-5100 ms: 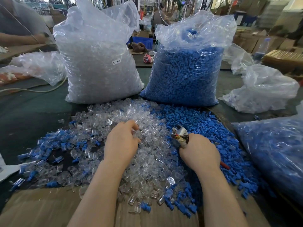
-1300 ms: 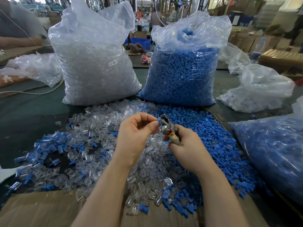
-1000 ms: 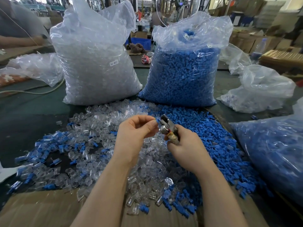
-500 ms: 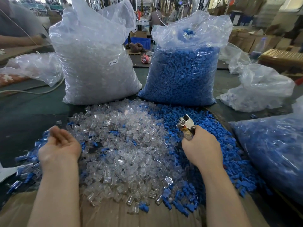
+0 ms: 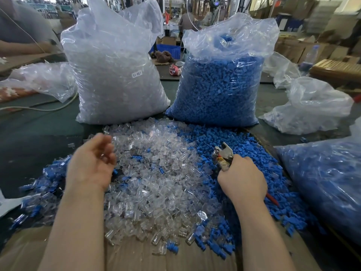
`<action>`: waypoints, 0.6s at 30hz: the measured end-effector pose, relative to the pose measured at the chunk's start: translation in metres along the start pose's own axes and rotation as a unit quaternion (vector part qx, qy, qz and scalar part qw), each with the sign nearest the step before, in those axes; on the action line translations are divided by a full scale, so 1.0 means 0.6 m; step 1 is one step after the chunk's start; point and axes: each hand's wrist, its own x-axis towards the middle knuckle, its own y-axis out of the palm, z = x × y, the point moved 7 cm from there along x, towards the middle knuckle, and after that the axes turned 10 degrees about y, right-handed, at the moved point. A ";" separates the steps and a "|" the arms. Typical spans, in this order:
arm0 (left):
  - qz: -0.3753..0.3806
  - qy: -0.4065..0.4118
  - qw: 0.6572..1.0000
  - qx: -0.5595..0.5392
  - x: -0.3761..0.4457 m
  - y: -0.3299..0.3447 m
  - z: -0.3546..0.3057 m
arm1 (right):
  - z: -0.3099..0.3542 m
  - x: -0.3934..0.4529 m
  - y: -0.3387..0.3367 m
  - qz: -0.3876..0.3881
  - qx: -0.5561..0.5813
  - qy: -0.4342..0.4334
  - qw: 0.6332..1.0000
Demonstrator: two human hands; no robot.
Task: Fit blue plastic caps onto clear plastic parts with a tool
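Left hand (image 5: 91, 165) swung back—over glassy clear parts (image 5: 156, 173)—fingers loose.

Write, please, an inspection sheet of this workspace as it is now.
Surface: dark table, cardboard at near edge.
Job's things: clear parts pile; blue caps pile; two full bags, clear and blue.
Clutter: assembled pieces at left; more bags at right.
Grips: left hand open, empty, over the clear pile; right hand holds tool.
Cables: pale cable at far left.
Surroundings: another person's arm, boxes.
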 end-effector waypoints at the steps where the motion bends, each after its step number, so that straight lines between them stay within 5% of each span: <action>1: 0.040 0.010 0.992 0.120 -0.015 0.021 -0.003 | -0.002 0.000 -0.002 -0.002 -0.001 0.008 1.000; 3: 0.135 0.050 0.926 0.350 -0.041 0.068 0.001 | -0.006 0.001 -0.002 0.003 -0.006 0.026 1.000; 6: 0.224 0.078 0.768 0.594 -0.072 0.105 0.019 | -0.008 0.003 0.002 0.020 -0.011 0.033 0.999; 9: 0.248 0.047 0.630 0.734 -0.086 0.109 0.037 | -0.006 0.001 0.008 0.036 -0.021 0.024 0.999; 11: 0.267 0.032 0.629 0.730 -0.089 0.113 0.051 | -0.002 -0.001 0.013 0.048 -0.026 0.014 0.998; 18: 0.298 0.087 0.746 0.589 -0.094 0.139 0.073 | 0.012 -0.005 0.019 0.061 -0.035 0.003 0.998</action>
